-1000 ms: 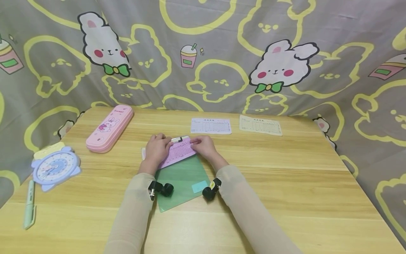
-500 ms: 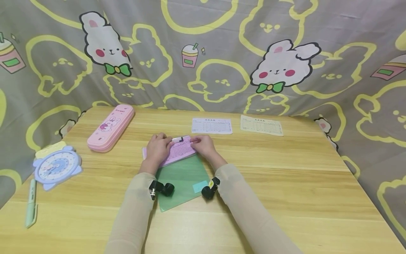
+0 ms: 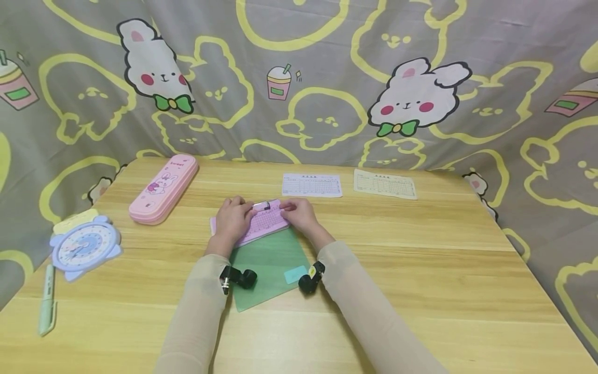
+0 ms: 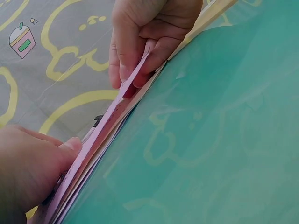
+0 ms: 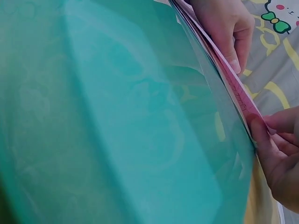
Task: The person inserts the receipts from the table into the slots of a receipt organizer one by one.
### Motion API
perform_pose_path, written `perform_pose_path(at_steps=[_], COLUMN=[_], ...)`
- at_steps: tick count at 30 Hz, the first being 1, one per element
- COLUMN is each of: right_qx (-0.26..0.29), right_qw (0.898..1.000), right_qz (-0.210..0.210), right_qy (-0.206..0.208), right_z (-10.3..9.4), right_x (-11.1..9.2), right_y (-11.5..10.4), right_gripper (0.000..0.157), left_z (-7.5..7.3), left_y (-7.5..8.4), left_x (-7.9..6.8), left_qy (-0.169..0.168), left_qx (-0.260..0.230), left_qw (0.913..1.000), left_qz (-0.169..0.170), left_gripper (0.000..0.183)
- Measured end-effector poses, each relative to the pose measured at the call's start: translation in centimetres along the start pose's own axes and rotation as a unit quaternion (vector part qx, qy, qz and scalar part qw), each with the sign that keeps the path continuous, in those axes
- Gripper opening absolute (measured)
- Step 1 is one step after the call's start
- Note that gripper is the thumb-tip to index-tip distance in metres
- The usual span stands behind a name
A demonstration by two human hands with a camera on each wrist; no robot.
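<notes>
A translucent green clipboard (image 3: 266,270) lies slanted on the table, its metal clip (image 3: 261,206) with a black end at the far edge. Pink printed forms (image 3: 261,224) lie across its upper part; the wrist views show several thin layers at their edge. My left hand (image 3: 232,219) grips the clipboard's top edge at the left end of the clip, thumb against the pink paper. My right hand (image 3: 301,214) pinches the right end of the pink forms (image 5: 240,95) between thumb and fingers. Palms hide part of the sheets.
A light blue label (image 3: 294,275) sits near the board's lower right. Two printed slips, one white (image 3: 311,185) and one cream (image 3: 384,184), lie behind. Leftward are a pink pencil case (image 3: 163,189), a blue toy clock (image 3: 85,246), a yellow pad (image 3: 75,220) and a green highlighter (image 3: 47,301).
The pink forms have settled slightly and now line up more evenly at their left end. Both hands stay in nearly the same place.
</notes>
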State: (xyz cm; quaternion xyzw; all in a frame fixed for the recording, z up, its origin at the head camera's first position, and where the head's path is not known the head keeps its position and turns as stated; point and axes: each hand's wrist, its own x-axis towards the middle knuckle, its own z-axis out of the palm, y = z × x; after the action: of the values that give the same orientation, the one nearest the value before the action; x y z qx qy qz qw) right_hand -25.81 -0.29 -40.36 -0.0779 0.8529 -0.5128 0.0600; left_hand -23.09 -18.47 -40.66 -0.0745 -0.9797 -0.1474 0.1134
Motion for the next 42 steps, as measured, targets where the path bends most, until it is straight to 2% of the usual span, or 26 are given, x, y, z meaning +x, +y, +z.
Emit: perform_pose_path(at_steps=[4, 13, 16, 20, 28, 30, 35, 38, 42], right_qx=[0.008, 0.112, 0.12, 0.103, 0.094, 0.079, 0.002, -0.03, -0.041], right_qw=[1.0, 0.99, 0.987, 0.988, 0.992, 0.993, 0.997, 0.997, 0.998], right_qz=[-0.013, 0.023, 0.026, 0.007, -0.031, -0.045, -0.07, -0.062, -0.033], right_qy=[-0.019, -0.085, -0.107, -0.118, -0.083, -0.072, -0.015, 0.016, 0.043], right_z=[-0.5, -1.8, -2.8, -4.9, -10.6, -12.0, -15.3, -17.1, -19.3], right_x=[-0.3, -1.1, -1.5, -2.0, -2.2, -2.0, -1.6, -1.1, -0.5], right_y=[0.1, 1.0, 1.3, 1.6, 2.8, 3.4, 5.2, 6.3, 7.7], right_gripper=[0.019, 0.027, 0.03, 0.032, 0.032, 0.032, 0.031, 0.031, 0.035], left_z=[0.0, -0.1, -0.1, -0.1, 0.0, 0.0, 0.0, 0.1, 0.3], left_y=[0.0, 0.0, 0.1, 0.1, 0.0, 0.0, -0.1, -0.1, -0.2], left_x=[0.0, -0.1, -0.1, -0.2, -0.2, -0.2, -0.2, -0.2, -0.1], left_qy=[-0.005, -0.011, -0.01, -0.004, 0.002, 0.001, 0.005, 0.012, 0.018], left_qx=[-0.006, -0.02, -0.025, -0.03, -0.038, -0.038, -0.039, -0.04, -0.04], left_qw=[1.0, 0.9997, 0.9995, 0.9995, 0.9991, 0.9991, 0.999, 0.999, 0.9989], left_qz=[-0.004, -0.011, -0.012, -0.014, -0.019, -0.021, -0.021, -0.017, -0.015], left_gripper=[0.035, 0.036, 0.036, 0.036, 0.035, 0.035, 0.035, 0.035, 0.034])
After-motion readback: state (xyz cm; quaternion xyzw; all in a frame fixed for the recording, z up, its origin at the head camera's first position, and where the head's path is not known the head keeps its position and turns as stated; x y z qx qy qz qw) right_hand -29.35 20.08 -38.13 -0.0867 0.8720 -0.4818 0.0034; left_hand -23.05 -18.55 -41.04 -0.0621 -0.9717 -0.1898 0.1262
